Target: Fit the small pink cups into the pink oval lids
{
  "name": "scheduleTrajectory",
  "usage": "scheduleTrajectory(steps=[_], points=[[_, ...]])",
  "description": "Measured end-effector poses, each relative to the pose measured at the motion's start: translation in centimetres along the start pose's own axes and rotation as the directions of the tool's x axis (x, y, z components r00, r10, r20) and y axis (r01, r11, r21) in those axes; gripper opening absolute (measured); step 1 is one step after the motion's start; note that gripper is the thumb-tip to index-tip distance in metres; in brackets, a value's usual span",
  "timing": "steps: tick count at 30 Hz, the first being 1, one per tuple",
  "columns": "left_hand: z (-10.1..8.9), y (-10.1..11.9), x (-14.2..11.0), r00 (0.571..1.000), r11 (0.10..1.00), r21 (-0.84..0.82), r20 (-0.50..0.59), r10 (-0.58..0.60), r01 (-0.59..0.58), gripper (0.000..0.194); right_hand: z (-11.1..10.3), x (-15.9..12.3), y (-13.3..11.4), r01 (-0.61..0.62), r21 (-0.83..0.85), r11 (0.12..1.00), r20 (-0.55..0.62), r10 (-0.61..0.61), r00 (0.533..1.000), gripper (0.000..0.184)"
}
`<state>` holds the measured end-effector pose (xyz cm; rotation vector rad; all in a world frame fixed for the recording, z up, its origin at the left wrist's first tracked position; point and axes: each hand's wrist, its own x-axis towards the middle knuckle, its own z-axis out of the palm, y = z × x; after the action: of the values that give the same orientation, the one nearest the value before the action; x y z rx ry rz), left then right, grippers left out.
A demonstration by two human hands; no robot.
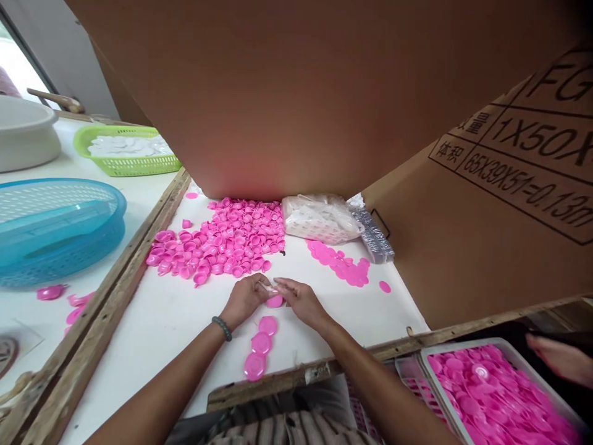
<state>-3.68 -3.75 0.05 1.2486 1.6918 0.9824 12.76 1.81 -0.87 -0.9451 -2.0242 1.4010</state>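
My left hand (pixel 245 298), a beaded bracelet at its wrist, pinches a thin, small whitish piece (pixel 269 287) whose kind I cannot make out. My right hand (pixel 302 301) has its fingertips closed at the other side of this piece. Just under the fingers is a pink round piece (pixel 275 301), partly hidden; whether it is held or lies on the table, I cannot tell. A short row of round pink pieces (pixel 261 343) runs from there towards the table's front edge. Beyond my hands lies a heap of small pink toy cups (pixel 231 238). Flat pink discs (pixel 340 262) are scattered to the right.
A large cardboard box (pixel 278 105) overhangs the back. Near it lie a clear plastic bag (pixel 319 219) and a grey wrapped bundle (pixel 374 238). Left stand a blue basket (pixel 106 204) and a green basket (pixel 139 165). A tub (pixel 456 408) of pink pieces sits lower right, beside another person's hand (pixel 563 357).
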Motion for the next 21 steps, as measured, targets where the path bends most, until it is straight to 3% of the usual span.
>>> scheduleTrajectory(steps=[2, 4, 10, 15, 17, 21], points=[[0.2, 0.2, 0.5, 0.994, 0.994, -0.002, 0.004, -0.105, 0.105, 0.032, -0.3, -0.3, 0.2, 0.162, -0.174, 0.971, 0.055, -0.155, 0.986, 0.024], [0.3, 0.3, 0.9, 0.980, 0.980, -0.030, 0.035, -0.197, 0.198, 0.033, -0.4, -0.2, 0.6, 0.251, -0.309, 0.917, 0.113, -0.226, 0.967, 0.018], [0.6, 0.8, 1.2, 0.944, 0.935, -0.133, 0.086, -0.318, 0.328, 0.034, -0.2, 0.8, 1.9, 0.183, -0.378, 0.907, 0.119, -0.149, 0.982, 0.015], [0.5, 0.8, 1.2, 0.951, 0.951, -0.056, 0.084, -0.299, 0.304, 0.029, 0.6, 0.1, 2.6, 0.203, -0.368, 0.907, 0.000, -0.219, 0.976, 0.018], [0.2, 1.0, 1.1, 0.973, 0.975, 0.065, 0.068, -0.219, 0.215, 0.025, 0.9, -0.4, 2.4, 0.180, -0.347, 0.920, -0.051, -0.210, 0.976, 0.019], [-0.2, 1.6, 0.1, 0.999, 0.960, 0.279, 0.031, 0.019, -0.027, 0.024, 0.1, -0.4, 1.8, 0.184, -0.250, 0.950, -0.006, -0.191, 0.981, 0.022]])
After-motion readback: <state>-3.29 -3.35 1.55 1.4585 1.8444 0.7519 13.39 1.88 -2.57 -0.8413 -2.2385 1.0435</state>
